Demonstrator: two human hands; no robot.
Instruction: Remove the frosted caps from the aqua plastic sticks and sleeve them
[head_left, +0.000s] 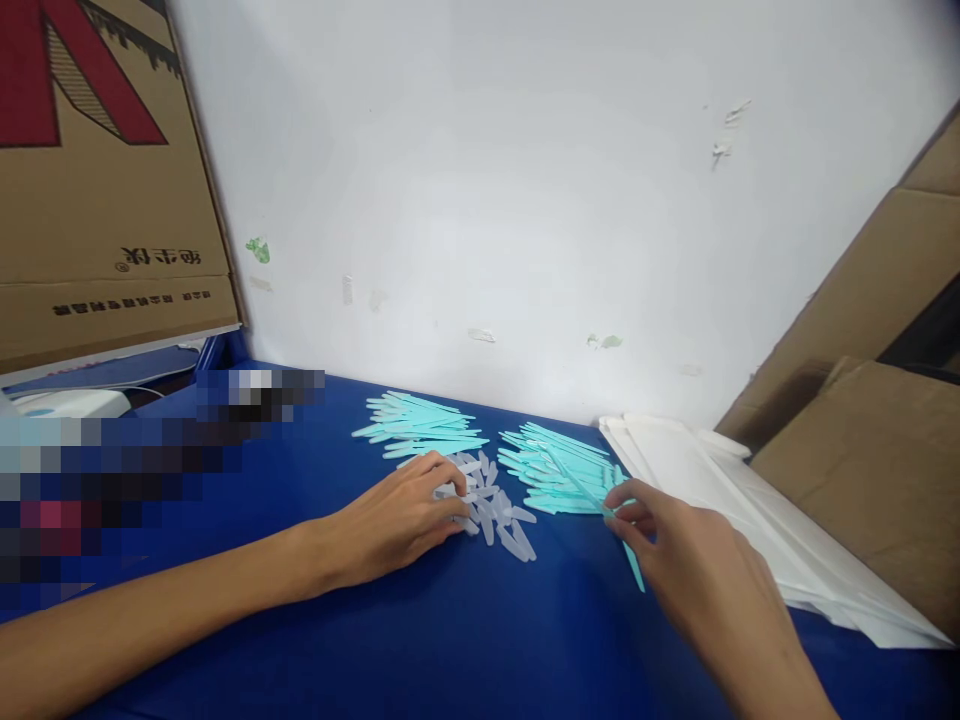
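My left hand [409,510] reaches over a pile of small translucent plastic caps [486,505]. Its fingers are curved, with a gap between thumb and index finger, and the caps lie at the fingertips. My right hand [686,545] pinches the near end of a slim teal plastic stick [574,470], which points away to the upper left. Beneath that stick spreads a pile of similar teal sticks [536,470]. Another teal stick [634,565] juts toward me below the right fingers. Behind the left hand lies a second heap of teal sticks [420,422].
Everything rests on a blue table surface [450,640] against a white wall [480,200]. White flat sheets or bags [720,520] lie at the right, beside cardboard [870,480]. A large printed carton [112,200] stands at the left, near a pixelated area.
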